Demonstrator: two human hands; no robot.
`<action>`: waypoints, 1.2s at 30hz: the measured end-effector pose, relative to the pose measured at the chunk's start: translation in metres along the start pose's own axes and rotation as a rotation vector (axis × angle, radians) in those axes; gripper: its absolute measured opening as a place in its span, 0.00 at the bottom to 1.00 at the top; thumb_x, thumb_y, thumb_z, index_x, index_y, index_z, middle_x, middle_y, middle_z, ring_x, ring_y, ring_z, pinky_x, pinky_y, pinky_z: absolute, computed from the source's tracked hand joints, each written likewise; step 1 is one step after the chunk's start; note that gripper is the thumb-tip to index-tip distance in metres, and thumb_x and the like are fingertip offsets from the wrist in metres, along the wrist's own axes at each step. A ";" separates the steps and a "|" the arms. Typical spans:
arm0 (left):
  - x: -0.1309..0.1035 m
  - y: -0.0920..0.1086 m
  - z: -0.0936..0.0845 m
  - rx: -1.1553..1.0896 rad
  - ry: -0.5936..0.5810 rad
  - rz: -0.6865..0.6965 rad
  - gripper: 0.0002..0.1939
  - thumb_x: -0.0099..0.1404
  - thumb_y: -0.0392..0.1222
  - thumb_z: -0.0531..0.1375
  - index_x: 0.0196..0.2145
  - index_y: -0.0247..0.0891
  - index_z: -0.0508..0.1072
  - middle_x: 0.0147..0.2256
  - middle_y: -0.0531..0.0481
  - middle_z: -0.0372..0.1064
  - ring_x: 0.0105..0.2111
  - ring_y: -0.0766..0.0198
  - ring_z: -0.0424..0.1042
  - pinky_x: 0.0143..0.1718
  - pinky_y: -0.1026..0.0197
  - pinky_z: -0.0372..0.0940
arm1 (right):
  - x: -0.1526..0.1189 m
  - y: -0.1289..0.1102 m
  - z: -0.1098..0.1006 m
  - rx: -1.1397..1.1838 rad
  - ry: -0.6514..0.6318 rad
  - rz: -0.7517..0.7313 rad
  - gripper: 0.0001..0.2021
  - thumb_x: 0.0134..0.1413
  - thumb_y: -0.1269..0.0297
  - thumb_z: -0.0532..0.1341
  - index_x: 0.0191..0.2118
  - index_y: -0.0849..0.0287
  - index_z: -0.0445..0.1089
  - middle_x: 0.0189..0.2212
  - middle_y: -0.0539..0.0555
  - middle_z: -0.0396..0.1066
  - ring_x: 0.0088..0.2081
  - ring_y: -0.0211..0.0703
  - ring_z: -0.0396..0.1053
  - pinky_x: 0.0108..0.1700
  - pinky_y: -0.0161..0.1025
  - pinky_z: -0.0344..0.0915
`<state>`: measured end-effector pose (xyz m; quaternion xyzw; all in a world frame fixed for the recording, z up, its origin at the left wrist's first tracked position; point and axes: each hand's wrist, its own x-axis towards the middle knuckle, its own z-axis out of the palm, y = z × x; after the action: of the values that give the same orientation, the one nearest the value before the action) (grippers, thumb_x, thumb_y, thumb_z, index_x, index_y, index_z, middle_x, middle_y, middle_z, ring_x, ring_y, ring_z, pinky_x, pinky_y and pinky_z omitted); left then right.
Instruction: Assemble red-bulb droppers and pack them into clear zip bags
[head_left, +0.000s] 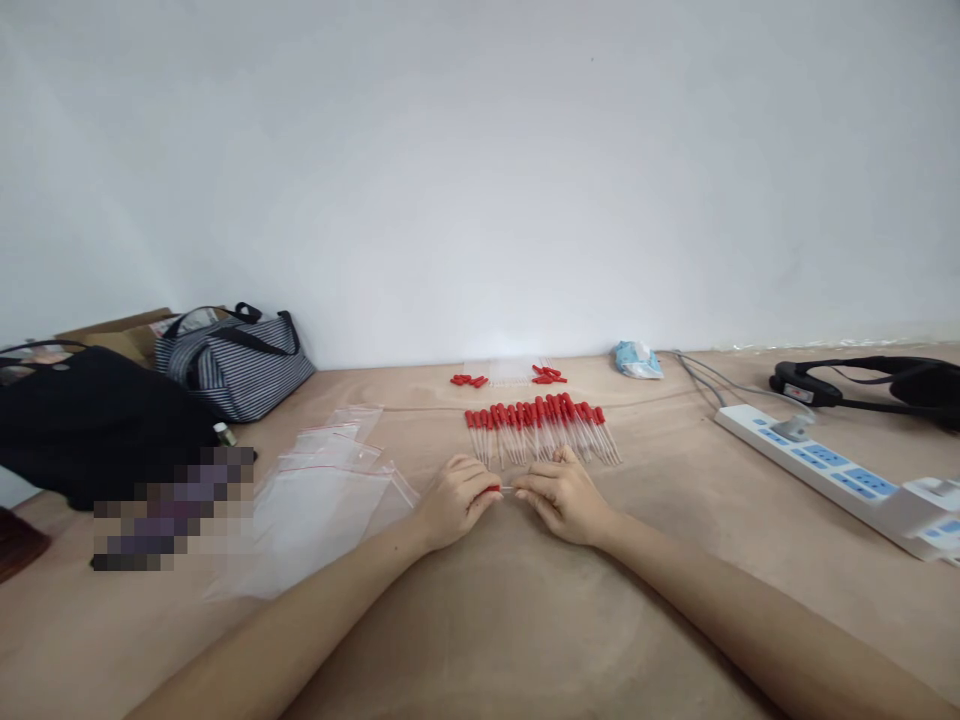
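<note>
Near the middle of the table, my left hand [455, 502] is closed on a red cap [492, 488], its tip showing at the fingertips. Facing it, my right hand [566, 498] pinches a thin clear tube [508, 489] that runs between the two hands and meets the red cap. Just beyond my hands lies a row of several red-capped clear tubes [536, 415], caps toward the wall. Farther back are two small piles of loose red caps, one on the left [469, 381] and one on the right [550, 375], with clear tubes between them.
Clear zip bags [319, 510] overlap left of my hands. A striped bag [236, 365], a black bag [97, 425] and a small bottle [225, 434] stand farther left. At the right are a blue-white packet [638, 360], a power strip [806, 462] and a black headset [832, 380].
</note>
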<state>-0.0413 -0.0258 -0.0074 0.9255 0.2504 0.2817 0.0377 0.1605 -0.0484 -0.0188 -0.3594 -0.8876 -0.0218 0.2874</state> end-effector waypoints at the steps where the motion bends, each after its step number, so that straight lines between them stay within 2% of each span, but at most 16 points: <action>1: 0.001 -0.002 -0.003 0.004 0.003 -0.015 0.10 0.64 0.37 0.49 0.30 0.36 0.69 0.28 0.48 0.69 0.30 0.63 0.66 0.38 0.57 0.58 | 0.000 0.001 -0.002 -0.002 -0.004 0.004 0.12 0.56 0.66 0.50 0.40 0.56 0.69 0.29 0.52 0.70 0.31 0.38 0.63 0.35 0.38 0.44; 5: 0.000 -0.008 -0.010 -0.050 0.030 -0.100 0.09 0.63 0.38 0.51 0.30 0.37 0.70 0.29 0.49 0.67 0.31 0.63 0.66 0.37 0.58 0.60 | -0.002 0.002 -0.006 0.002 0.001 0.060 0.11 0.55 0.67 0.51 0.40 0.56 0.69 0.29 0.53 0.71 0.33 0.39 0.63 0.36 0.39 0.45; 7: 0.000 -0.010 -0.009 -0.110 0.118 -0.187 0.06 0.61 0.37 0.53 0.32 0.38 0.70 0.31 0.50 0.66 0.34 0.63 0.66 0.38 0.59 0.60 | -0.002 0.000 -0.004 0.032 0.025 0.124 0.11 0.55 0.67 0.51 0.38 0.56 0.70 0.28 0.52 0.71 0.31 0.39 0.63 0.36 0.39 0.45; 8: 0.000 -0.011 -0.007 -0.140 0.215 -0.262 0.05 0.59 0.37 0.55 0.35 0.38 0.69 0.33 0.49 0.64 0.35 0.63 0.65 0.39 0.59 0.61 | -0.002 -0.001 -0.003 0.057 0.044 0.165 0.11 0.55 0.67 0.51 0.37 0.56 0.71 0.27 0.52 0.71 0.31 0.39 0.63 0.36 0.39 0.46; 11: 0.004 -0.010 0.000 -0.325 0.606 -0.602 0.20 0.53 0.37 0.61 0.43 0.39 0.61 0.38 0.49 0.61 0.35 0.64 0.66 0.39 0.58 0.63 | 0.001 -0.007 0.005 0.132 0.130 0.325 0.11 0.55 0.65 0.51 0.35 0.56 0.71 0.25 0.51 0.71 0.29 0.38 0.64 0.36 0.39 0.47; 13: 0.009 -0.005 0.005 -0.587 0.734 -0.848 0.22 0.51 0.36 0.63 0.41 0.38 0.57 0.34 0.51 0.62 0.30 0.67 0.68 0.35 0.60 0.65 | 0.004 -0.012 0.010 0.163 0.191 0.423 0.12 0.55 0.63 0.51 0.34 0.56 0.72 0.25 0.51 0.71 0.28 0.38 0.64 0.36 0.40 0.48; 14: 0.011 -0.001 0.006 -0.741 0.727 -0.954 0.21 0.52 0.35 0.63 0.39 0.38 0.56 0.31 0.52 0.63 0.28 0.68 0.69 0.35 0.61 0.66 | 0.005 -0.015 0.012 0.171 0.211 0.453 0.12 0.55 0.63 0.51 0.35 0.56 0.72 0.25 0.51 0.71 0.28 0.38 0.64 0.36 0.40 0.48; 16: 0.014 0.009 0.008 -1.017 0.630 -1.096 0.17 0.53 0.34 0.63 0.35 0.37 0.57 0.26 0.53 0.65 0.26 0.68 0.70 0.34 0.62 0.66 | 0.008 -0.020 0.015 0.181 0.216 0.462 0.12 0.55 0.62 0.51 0.35 0.56 0.72 0.25 0.51 0.72 0.28 0.39 0.64 0.36 0.40 0.48; 19: 0.017 0.023 0.009 -1.222 0.472 -1.118 0.10 0.56 0.32 0.61 0.31 0.35 0.60 0.25 0.51 0.68 0.26 0.68 0.71 0.34 0.64 0.67 | 0.010 -0.027 0.016 0.182 0.166 0.369 0.12 0.56 0.63 0.50 0.36 0.55 0.71 0.27 0.51 0.72 0.29 0.38 0.64 0.36 0.39 0.48; 21: 0.020 0.024 0.006 -1.151 0.404 -1.091 0.06 0.60 0.32 0.57 0.30 0.35 0.60 0.25 0.50 0.68 0.26 0.70 0.71 0.33 0.65 0.67 | 0.010 -0.030 0.015 0.174 0.142 0.306 0.11 0.55 0.64 0.52 0.38 0.55 0.70 0.27 0.51 0.72 0.30 0.38 0.64 0.36 0.38 0.48; 23: 0.024 0.017 -0.001 -0.991 0.340 -1.079 0.04 0.61 0.31 0.55 0.30 0.35 0.61 0.25 0.51 0.68 0.24 0.72 0.70 0.31 0.67 0.67 | 0.008 -0.030 0.013 0.159 0.134 0.278 0.10 0.53 0.63 0.54 0.40 0.56 0.69 0.27 0.51 0.71 0.31 0.39 0.64 0.36 0.39 0.47; 28: 0.047 -0.029 -0.016 -0.744 0.190 -1.055 0.04 0.53 0.29 0.60 0.27 0.33 0.66 0.15 0.58 0.63 0.16 0.72 0.65 0.22 0.70 0.64 | 0.001 -0.017 0.008 0.086 0.103 0.294 0.08 0.51 0.65 0.55 0.38 0.57 0.69 0.29 0.51 0.70 0.32 0.40 0.64 0.37 0.39 0.47; 32: 0.065 -0.059 -0.011 -0.537 0.078 -1.042 0.04 0.47 0.30 0.62 0.24 0.33 0.69 0.10 0.60 0.59 0.13 0.71 0.62 0.18 0.70 0.59 | -0.004 -0.006 0.005 0.047 0.104 0.339 0.08 0.51 0.68 0.54 0.36 0.57 0.69 0.27 0.51 0.70 0.32 0.40 0.63 0.36 0.39 0.46; 36: 0.075 -0.070 -0.001 -0.356 0.001 -1.038 0.04 0.44 0.33 0.63 0.19 0.34 0.70 0.08 0.60 0.58 0.13 0.69 0.61 0.17 0.70 0.55 | -0.005 -0.003 0.004 0.029 0.094 0.353 0.08 0.51 0.67 0.54 0.35 0.56 0.69 0.26 0.50 0.69 0.31 0.40 0.63 0.36 0.39 0.45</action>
<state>-0.0193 0.0720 0.0165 0.6596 0.6227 0.2644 0.3275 0.1595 -0.0525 -0.0248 -0.5041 -0.7964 0.0251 0.3332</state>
